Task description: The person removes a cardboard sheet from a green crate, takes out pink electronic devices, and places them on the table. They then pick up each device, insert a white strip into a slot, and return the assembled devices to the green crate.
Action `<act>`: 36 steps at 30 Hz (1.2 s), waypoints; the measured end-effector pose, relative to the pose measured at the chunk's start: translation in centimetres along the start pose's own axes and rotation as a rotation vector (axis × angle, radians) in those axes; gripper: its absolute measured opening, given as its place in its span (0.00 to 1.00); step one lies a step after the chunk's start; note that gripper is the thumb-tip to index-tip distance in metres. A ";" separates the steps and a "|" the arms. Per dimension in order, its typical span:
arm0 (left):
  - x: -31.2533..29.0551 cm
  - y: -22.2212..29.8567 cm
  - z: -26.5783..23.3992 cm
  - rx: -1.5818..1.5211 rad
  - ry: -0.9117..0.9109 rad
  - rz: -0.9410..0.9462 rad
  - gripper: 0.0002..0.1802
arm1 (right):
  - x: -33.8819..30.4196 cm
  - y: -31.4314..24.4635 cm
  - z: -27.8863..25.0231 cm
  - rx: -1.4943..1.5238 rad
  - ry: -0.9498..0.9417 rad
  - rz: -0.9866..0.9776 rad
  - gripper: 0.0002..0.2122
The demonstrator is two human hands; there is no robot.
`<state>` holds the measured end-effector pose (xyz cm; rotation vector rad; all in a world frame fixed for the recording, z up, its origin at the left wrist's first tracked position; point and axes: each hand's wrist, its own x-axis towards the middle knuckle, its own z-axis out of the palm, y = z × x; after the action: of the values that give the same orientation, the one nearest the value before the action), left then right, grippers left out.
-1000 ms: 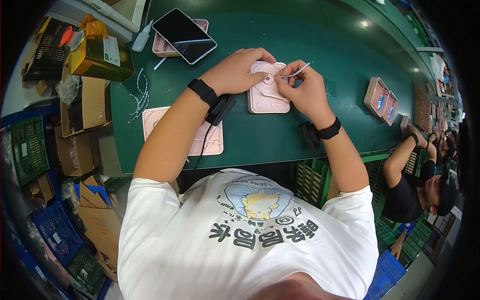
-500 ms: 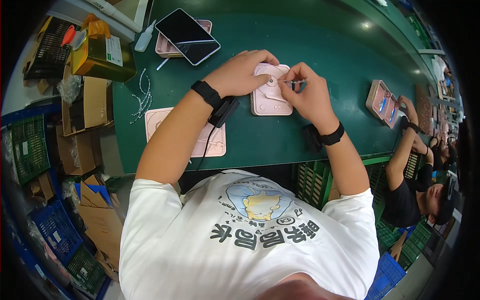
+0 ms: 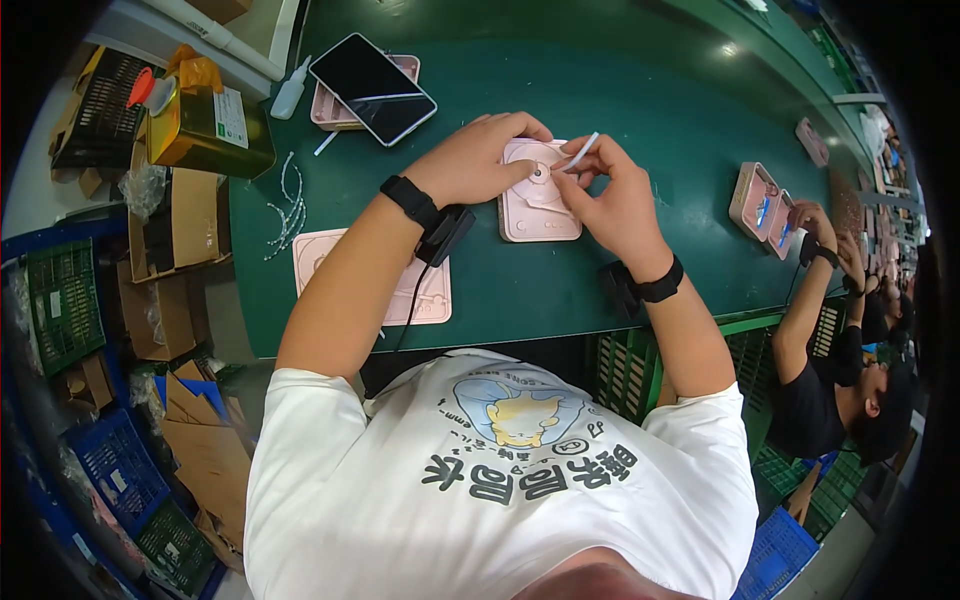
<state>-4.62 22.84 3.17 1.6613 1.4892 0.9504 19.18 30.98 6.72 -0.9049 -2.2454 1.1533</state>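
Note:
A pink plastic case (image 3: 540,225) lies on the green table in front of me, its face marked with raised rings and a small round dark-centred spot. My left hand (image 3: 490,160) reaches over its far left edge. The left fingers curl over that edge and the thumb presses the face beside the round spot, so the hand holds the case down. My right hand (image 3: 612,190) is closed in a pinch above the case's right side. A thin white stick (image 3: 582,150) juts up from its fingers. The fingertips come close to the round spot; whether they touch it I cannot tell.
A pink panel (image 3: 435,300) lies partly under my left forearm. Farther off, a phone (image 3: 375,88) rests on another pink case (image 3: 330,108), near a dropper bottle (image 3: 288,98). Thin whitish cords (image 3: 292,215) and a yellow can (image 3: 205,130) are at left. A co-worker's hands (image 3: 812,222) handle an open pink case (image 3: 752,195).
The white stick has swung to point up and away from my right fingers. Both hands stay at the case, which appears slightly lower in view.

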 end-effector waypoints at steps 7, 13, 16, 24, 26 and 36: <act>0.0 0.4 0.0 -0.012 0.021 0.009 0.22 | -0.2 -0.4 1.2 -0.027 0.084 -0.036 0.17; 0.4 1.5 -0.2 0.028 0.160 0.168 0.15 | -0.2 0.0 1.4 0.014 0.095 0.006 0.18; 0.7 1.2 -0.1 0.052 0.166 0.158 0.13 | 0.1 0.1 1.9 -0.002 0.110 -0.044 0.18; 0.1 3.0 -2.3 0.185 0.103 -0.100 0.15 | 0.6 1.2 0.9 -0.075 0.045 -0.204 0.12; 0.0 3.2 -2.6 0.193 0.064 -0.199 0.15 | 0.6 1.1 0.7 -0.123 0.037 -0.259 0.11; -1.8 4.9 -2.5 0.195 -0.078 -0.144 0.12 | -0.4 -0.3 0.9 -0.375 -0.022 -0.456 0.15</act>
<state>-4.61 20.64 8.50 1.6800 1.6664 0.6733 18.73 30.11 6.39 -0.4615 -2.5514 0.5533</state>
